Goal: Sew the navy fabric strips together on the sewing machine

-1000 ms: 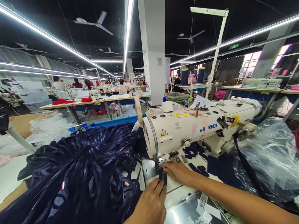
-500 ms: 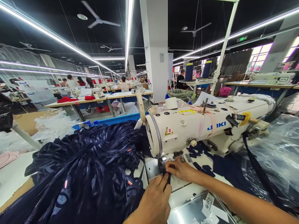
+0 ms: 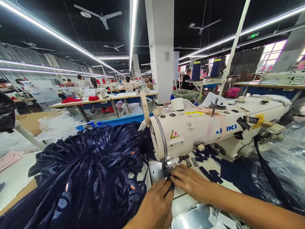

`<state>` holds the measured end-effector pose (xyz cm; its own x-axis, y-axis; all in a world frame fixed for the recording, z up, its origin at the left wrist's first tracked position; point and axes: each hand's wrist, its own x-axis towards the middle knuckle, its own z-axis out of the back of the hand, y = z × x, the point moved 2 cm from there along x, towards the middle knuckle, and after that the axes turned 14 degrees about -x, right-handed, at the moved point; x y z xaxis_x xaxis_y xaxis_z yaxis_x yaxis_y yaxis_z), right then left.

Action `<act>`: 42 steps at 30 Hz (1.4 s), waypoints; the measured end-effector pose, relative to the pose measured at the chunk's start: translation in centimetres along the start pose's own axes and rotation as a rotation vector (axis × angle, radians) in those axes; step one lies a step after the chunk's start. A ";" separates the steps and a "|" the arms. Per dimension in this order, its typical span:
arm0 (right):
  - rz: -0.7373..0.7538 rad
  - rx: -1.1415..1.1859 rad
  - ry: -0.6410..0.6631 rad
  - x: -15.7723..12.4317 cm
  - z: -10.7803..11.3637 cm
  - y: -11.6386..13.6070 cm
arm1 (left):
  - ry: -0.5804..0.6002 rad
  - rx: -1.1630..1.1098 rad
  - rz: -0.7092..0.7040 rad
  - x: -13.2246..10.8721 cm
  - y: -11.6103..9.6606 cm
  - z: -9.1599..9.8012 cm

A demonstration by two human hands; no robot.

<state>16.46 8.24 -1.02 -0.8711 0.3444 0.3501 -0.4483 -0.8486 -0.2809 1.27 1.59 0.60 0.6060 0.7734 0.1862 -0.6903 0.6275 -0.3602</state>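
Note:
A white sewing machine (image 3: 186, 133) stands in front of me, its needle end at the left. Just below its presser foot (image 3: 165, 168), a narrow piece of dark navy fabric (image 3: 171, 184) runs between my hands. My left hand (image 3: 156, 200) is closed on it from the near side, fingertips pressed down. My right hand (image 3: 188, 179) pinches the same fabric from the right, close to the foot. The fingers hide most of the piece. A large heap of navy garments (image 3: 95, 165) lies left of my left hand.
Small navy fabric pieces (image 3: 211, 175) lie on the table right of the needle. Clear plastic bags (image 3: 281, 165) and a hanging navy strap (image 3: 264, 168) are farther right. White labels (image 3: 216, 219) sit near the front edge. Two navy thread cones (image 3: 196, 71) stand behind the machine.
My right hand has moved slightly down and nearer to my left hand, its fingers now lying lower over the fabric. The camera view has shifted slightly.

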 end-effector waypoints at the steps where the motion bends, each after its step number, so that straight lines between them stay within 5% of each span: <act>1: 0.023 -0.025 0.002 -0.1 0.0 0.0 | 0.011 -0.011 0.004 -0.1 0.0 0.3; 6: 0.105 -0.066 -0.014 0.0 -0.3 -0.9 | 0.054 0.063 0.027 0.3 0.1 0.3; 12: 0.087 -0.119 -0.013 0.3 -0.9 -1.8 | -0.115 0.272 -0.005 1.4 1.1 -2.3; 21: 0.079 -0.095 -0.039 0.3 -1.3 -2.2 | -0.193 0.264 0.015 1.7 1.0 -2.8; 26: 0.076 -0.110 -0.059 0.2 -1.4 -2.1 | -0.184 0.173 0.047 1.7 0.4 -0.9; 32: 0.078 -0.125 -0.057 0.2 -1.2 -2.0 | -0.025 0.048 0.237 2.1 1.6 3.6; 36: 0.077 -0.139 -0.090 0.2 -1.2 -1.9 | 0.054 0.005 0.288 3.1 3.0 3.6; 42: 0.076 -0.138 -0.086 0.1 -1.5 -1.8 | -0.024 0.116 0.345 3.8 4.2 2.4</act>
<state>16.91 10.43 -1.79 -0.8857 0.2407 0.3971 -0.4104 -0.8057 -0.4271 -0.28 7.32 1.98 0.3213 0.9423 0.0937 -0.8936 0.3344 -0.2994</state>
